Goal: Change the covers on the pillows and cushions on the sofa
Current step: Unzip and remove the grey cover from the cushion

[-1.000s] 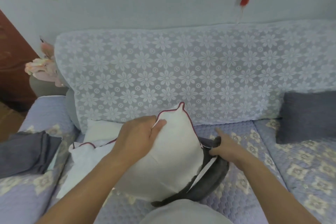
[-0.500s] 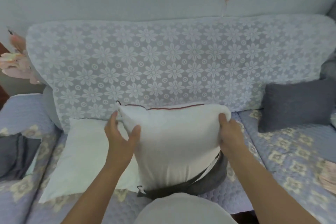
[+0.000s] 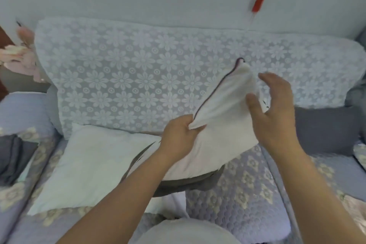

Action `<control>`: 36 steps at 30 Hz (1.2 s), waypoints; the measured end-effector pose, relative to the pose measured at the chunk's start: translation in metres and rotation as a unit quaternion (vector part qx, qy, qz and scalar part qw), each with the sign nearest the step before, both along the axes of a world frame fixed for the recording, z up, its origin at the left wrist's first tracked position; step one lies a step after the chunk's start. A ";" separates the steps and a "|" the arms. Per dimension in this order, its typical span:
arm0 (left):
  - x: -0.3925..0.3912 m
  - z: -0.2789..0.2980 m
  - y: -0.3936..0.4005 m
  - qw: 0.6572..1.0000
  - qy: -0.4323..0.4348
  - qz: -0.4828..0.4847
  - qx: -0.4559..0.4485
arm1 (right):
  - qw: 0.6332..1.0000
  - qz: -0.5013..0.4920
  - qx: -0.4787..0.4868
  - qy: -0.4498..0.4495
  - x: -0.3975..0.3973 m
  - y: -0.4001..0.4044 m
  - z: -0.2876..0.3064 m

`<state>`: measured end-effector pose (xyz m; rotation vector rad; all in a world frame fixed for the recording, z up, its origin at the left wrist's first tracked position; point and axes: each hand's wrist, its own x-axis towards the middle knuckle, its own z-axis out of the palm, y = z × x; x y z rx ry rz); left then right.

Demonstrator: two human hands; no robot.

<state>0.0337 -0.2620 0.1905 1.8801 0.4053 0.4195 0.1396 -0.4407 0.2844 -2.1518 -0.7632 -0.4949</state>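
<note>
sofa (image 3: pixel 247 194), white cushion (image 3: pixel 221 117) (left-pinched)

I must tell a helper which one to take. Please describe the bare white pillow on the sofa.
Start at the lace-covered sofa backrest. Below its left half, the bare white pillow lies flat on the seat. Unlike the piped cushion, no hand holds it.

L hand (image 3: pixel 179 137) pinches the edge of a white cushion (image 3: pixel 223 128) w/ dark piping, tilted up toward the lace-covered sofa back (image 3: pixel 138 77). R hand (image 3: pixel 277 113) hovers just beside it, fingers (image 3: pixel 266 77) spread. Bare white pillow (image 3: pixel 89 166) lies left; grey cushion (image 3: pixel 324 128) right.
</note>
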 end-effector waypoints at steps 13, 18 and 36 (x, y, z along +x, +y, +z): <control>-0.114 -0.193 -0.009 0.799 0.545 -0.227 0.116 | 0.714 0.054 -0.526 0.459 0.001 -0.058 -0.239; -0.118 -0.209 -0.022 0.835 0.516 -0.192 0.004 | 0.702 -0.034 -0.265 0.660 -0.022 -0.131 -0.268; -0.016 -0.164 -0.132 0.812 0.502 -0.128 -0.267 | 0.480 -0.254 0.276 0.793 -0.041 -0.168 -0.324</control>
